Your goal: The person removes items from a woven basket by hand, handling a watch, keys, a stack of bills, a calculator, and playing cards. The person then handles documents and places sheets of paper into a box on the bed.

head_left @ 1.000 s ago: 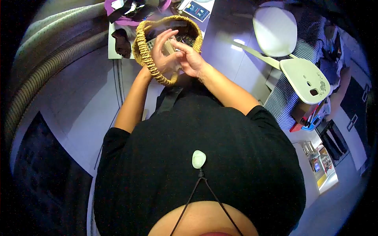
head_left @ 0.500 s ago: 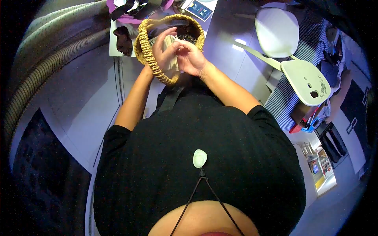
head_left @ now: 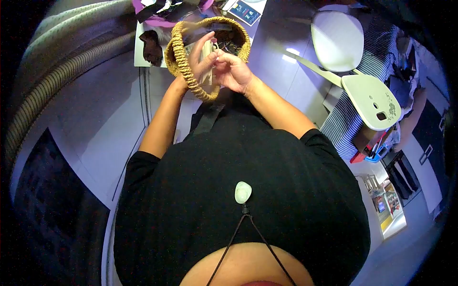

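My left hand (head_left: 196, 61) is wrapped round a pale beige, flat bundle (head_left: 208, 64), its fingers reaching up along the far side. The bundle looks like a layered stack, but its kind is unclear. At its right edge, my right hand (head_left: 232, 71) has thumb and finger pinched together; what lies between them is too small to make out. A woven straw basket (head_left: 245, 40) sits just beyond both hands, dark contents partly showing inside. Its thick braided handle (head_left: 180, 52) arches in front of my left hand and hides part of it.
Behind the basket, a white table (head_left: 143, 56) bears a dark brown item (head_left: 151, 47), purple cloth (head_left: 164, 21) and a blue printed box (head_left: 243, 12). On the right stands a pale chair (head_left: 372, 101) beside a striped cloth (head_left: 341, 121). A ribbed hose (head_left: 71, 69) curves along the left.
Both hands stay close together at the bundle. My right hand has shifted slightly right, and a small dark and pinkish detail now shows at the bundle's top. The whole view has shifted slightly.
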Demonstrator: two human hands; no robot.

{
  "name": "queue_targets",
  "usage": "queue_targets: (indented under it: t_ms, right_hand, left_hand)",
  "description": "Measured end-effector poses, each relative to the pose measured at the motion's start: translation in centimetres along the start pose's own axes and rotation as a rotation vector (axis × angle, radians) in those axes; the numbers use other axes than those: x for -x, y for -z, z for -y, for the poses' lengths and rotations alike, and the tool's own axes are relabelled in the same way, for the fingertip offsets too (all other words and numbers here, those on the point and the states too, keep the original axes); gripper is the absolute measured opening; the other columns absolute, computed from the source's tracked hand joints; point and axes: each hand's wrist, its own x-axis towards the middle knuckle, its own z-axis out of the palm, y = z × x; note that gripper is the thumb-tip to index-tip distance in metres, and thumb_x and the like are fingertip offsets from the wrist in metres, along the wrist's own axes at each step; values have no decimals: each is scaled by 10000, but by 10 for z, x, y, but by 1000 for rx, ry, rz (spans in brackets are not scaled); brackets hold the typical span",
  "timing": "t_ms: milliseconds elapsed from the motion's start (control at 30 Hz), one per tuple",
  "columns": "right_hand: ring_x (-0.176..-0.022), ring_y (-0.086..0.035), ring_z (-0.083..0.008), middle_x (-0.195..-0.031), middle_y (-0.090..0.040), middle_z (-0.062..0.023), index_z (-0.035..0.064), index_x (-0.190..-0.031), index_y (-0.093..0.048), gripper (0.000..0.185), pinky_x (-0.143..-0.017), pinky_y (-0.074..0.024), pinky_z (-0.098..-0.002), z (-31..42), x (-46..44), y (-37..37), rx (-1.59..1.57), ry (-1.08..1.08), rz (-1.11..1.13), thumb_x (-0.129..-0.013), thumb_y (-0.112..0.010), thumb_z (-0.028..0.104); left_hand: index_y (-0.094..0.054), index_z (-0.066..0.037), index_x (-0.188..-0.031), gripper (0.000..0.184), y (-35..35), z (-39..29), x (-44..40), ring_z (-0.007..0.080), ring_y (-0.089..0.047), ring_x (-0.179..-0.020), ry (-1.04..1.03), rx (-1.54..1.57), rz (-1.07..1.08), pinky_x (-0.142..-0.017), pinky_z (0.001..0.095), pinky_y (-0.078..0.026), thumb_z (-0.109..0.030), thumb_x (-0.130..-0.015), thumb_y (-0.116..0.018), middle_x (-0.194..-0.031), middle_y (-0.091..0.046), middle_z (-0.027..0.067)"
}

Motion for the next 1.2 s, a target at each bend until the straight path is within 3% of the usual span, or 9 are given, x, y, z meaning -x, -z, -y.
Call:
queue_targets:
  t_ms: [200,300,433,467,600,767,933,1067,1200]
  right_hand:
    - [-1066,-487,-226,-1119,-513,-56,141,-1151,-452,341,-896,-395,-443,4,3,-18,-103,20,123,-819,-519,183]
    - [-1111,-460,-206,-1149,-489,-43,126,-1227,-396,448,-907,-399,-384,7,6,-20,157,55,35,-826,-582,196]
    - [-1044,-506,-212,-1094,-515,-31,161,-1210,-402,493,-878,-436,-412,15,13,-21,137,-3,-1,-769,-616,107]
    - [-1014,-527,-198,-1093,-536,-18,161,-1208,-417,487,-857,-451,-402,19,22,-37,130,34,-76,-765,-609,103]
    - [-974,-552,-163,-1092,-549,5,184,-1186,-464,375,-793,-477,-337,15,10,-9,39,60,-40,-824,-560,177]
    - [-963,-560,-155,-1068,-561,8,175,-1167,-448,337,-770,-481,-333,17,9,-5,209,23,-47,-852,-534,260]
    - [-1025,-511,-151,-1134,-529,-3,187,-1213,-441,403,-819,-437,-330,24,16,-12,47,-52,101,-861,-543,354]
    - [-979,-529,-134,-1100,-523,-4,165,-1205,-426,412,-728,-470,-312,22,24,-31,178,102,-10,-851,-569,318]
    - [-998,-517,-138,-1093,-506,-6,165,-1205,-406,435,-695,-484,-338,22,16,-16,250,49,19,-839,-590,312]
  left_hand:
    - [-529,-32,-1037,249,-11,-2,-2,164,-513,-861,312,341,-162,-807,304,-410,-196,-849,-532,-908,-558,69]
    - [-499,-28,-1130,299,-10,11,-8,167,-473,-1053,-98,-386,-196,-918,303,-361,-232,-925,-424,-1067,-545,111]
    - [-368,-9,-1287,557,-14,10,-7,248,-400,-1162,-59,183,-51,-1005,359,-278,-430,-939,-264,-1288,-401,135]
    - [-280,11,-1332,727,-14,17,-12,274,-409,-1141,-127,287,-54,-987,373,-291,-483,-837,-481,-1271,-402,162]
    - [-264,23,-1335,851,1,-36,-12,296,-417,-1115,-273,-272,63,-971,382,-303,-464,-724,-603,-1240,-413,176]
    - [-278,35,-1323,1033,3,-56,-19,333,-449,-1023,-383,-401,111,-908,394,-340,-351,-502,-771,-1136,-452,185]
    - [-495,-61,-1127,721,6,-68,-20,351,-466,-958,-441,-400,114,-851,418,-374,-216,-475,-762,-999,-513,161]
    - [-483,-21,-1119,714,1,-70,-18,350,-449,-1024,-460,-327,99,-896,429,-350,-365,-563,-772,-1058,-486,179]
    - [-490,-32,-1108,703,4,-63,-17,338,-475,-994,-461,-387,108,-867,419,-392,-273,-514,-778,-1056,-491,182]
